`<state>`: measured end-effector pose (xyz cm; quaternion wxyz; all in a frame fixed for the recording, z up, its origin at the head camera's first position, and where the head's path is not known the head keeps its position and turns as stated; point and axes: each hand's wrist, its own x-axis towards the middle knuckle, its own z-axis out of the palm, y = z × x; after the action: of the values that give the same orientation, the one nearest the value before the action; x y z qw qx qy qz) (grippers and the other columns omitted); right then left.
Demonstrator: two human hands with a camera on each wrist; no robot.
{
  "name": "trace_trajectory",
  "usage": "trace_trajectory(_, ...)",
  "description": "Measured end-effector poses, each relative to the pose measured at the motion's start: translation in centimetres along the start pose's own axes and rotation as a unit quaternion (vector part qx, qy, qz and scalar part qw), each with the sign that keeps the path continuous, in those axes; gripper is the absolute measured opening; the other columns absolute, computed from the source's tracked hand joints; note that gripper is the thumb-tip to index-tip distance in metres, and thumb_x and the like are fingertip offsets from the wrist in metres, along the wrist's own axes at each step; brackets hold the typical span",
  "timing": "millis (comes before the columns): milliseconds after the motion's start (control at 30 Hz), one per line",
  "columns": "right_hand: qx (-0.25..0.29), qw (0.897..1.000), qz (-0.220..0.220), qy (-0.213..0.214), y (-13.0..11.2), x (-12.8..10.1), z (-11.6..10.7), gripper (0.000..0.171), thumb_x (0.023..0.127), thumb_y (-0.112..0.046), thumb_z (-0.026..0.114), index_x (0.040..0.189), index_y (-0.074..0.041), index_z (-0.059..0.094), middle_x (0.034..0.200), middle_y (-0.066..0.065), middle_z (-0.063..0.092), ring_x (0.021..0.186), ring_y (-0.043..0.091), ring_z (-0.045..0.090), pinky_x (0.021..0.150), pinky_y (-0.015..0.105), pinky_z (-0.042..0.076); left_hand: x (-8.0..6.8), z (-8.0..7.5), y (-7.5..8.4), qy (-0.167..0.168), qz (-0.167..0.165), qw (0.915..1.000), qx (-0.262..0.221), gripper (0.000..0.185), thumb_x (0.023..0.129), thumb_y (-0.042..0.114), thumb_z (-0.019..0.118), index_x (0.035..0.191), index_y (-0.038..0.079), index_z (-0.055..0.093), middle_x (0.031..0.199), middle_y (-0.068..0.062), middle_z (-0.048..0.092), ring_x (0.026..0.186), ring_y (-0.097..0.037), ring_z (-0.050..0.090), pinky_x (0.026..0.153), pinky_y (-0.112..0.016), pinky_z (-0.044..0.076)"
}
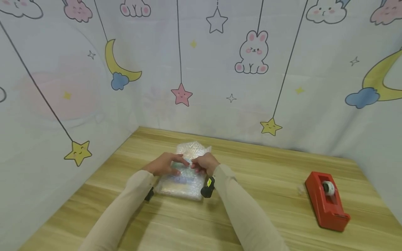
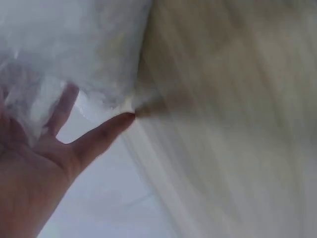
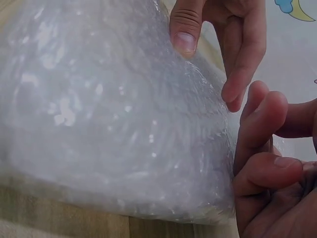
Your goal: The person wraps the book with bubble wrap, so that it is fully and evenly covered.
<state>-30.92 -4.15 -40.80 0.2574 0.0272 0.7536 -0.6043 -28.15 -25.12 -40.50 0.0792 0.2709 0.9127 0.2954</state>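
Note:
A flat package in clear bubble wrap [image 1: 182, 188] lies on the table, bluish and yellowish content showing faintly through it. My left hand [image 1: 163, 164] spreads over its left side, fingers fairly straight. In the right wrist view, the left thumb [image 3: 185, 43] rests on the wrap, the other fingers reaching past its edge. At the package's right side is my right hand [image 1: 205, 164], its fingers curled and thumb and forefinger pinching close to the left fingertips. Something small and whitish shows at that pinch; I cannot tell what it is.
A red tape dispenser [image 1: 326, 200] with a roll of tape [image 1: 328, 188] stands on the right of the wooden table [image 1: 267, 181]. Beside it lies a small crumpled clear scrap [image 1: 300, 190]. Printed curtains [image 1: 213, 115] border the back and sides.

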Motion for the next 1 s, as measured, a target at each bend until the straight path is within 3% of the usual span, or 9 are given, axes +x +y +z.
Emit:
trace_trajectory(167,0.0,1.0,0.003,-0.014,0.0,-0.2,-0.3,0.014,0.096,-0.01,0.062,0.091,0.001,0.068,0.055,-0.005,0.063,0.043,0.004,0.05,0.042,0.016,0.033,0.6,-0.1,0.7,0.032,0.021,0.9955,0.087,0.048,0.074,0.009,0.087,0.119,0.012,0.072,0.131,-0.013,0.069,0.127,-0.034,0.061,0.108,-0.052,0.048)
trace_trajectory(300,0.01,1.0,0.004,-0.027,-0.1,-0.3,-0.5,0.018,0.098,-0.012,0.059,0.097,0.003,0.067,0.056,-0.003,0.063,0.044,0.005,0.05,0.043,0.016,0.034,1.0,-0.2,1.3,0.018,0.018,0.9905,0.135,0.065,0.073,0.013,0.089,0.133,0.014,0.063,0.124,-0.009,0.065,0.115,-0.028,0.062,0.1,-0.046,0.052)
trace_trajectory(433,0.022,0.999,0.007,-0.037,-0.1,-0.5,-0.6,0.027,0.099,-0.017,0.058,0.106,0.007,0.066,0.056,-0.002,0.064,0.043,0.005,0.05,0.043,0.016,0.035,1.1,-0.4,1.8,-0.013,-0.006,0.989,0.147,0.075,0.076,0.014,0.088,0.143,0.019,0.056,0.126,-0.012,0.056,0.114,-0.027,0.057,0.097,-0.045,0.052)
trace_trajectory(633,0.028,0.998,0.017,-0.046,0.1,-0.6,-0.8,0.036,0.1,-0.024,0.057,0.109,0.009,0.066,0.056,-0.002,0.064,0.042,0.004,0.048,0.042,0.016,0.035,1.4,-0.4,2.2,-0.047,-0.018,0.9858,0.16,0.07,0.079,0.015,0.085,0.143,0.015,0.057,0.132,-0.013,0.054,0.121,-0.029,0.056,0.102,-0.045,0.051)
trace_trajectory(833,0.044,0.997,0.033,-0.055,0.5,-0.5,-1.3,0.034,0.102,-0.03,0.053,0.096,0.002,0.067,0.056,-0.005,0.06,0.043,0.001,0.04,0.043,0.014,0.03,2.4,-0.6,2.4,-0.069,-0.032,0.98,0.184,0.071,0.076,0.018,0.088,0.141,0.018,0.059,0.127,-0.011,0.055,0.114,-0.024,0.057,0.099,-0.042,0.051)
trace_trajectory(1000,0.096,0.991,0.061,-0.074,0.7,-0.6,-1.3,0.038,0.104,-0.034,0.048,0.089,-0.002,0.062,0.053,-0.007,0.048,0.044,-0.001,0.031,0.043,0.014,0.023,2.9,-0.9,2.4,-0.074,-0.038,0.9774,0.194,0.07,0.073,0.017,0.09,0.137,0.018,0.061,0.124,-0.01,0.056,0.112,-0.025,0.059,0.098,-0.042,0.052)
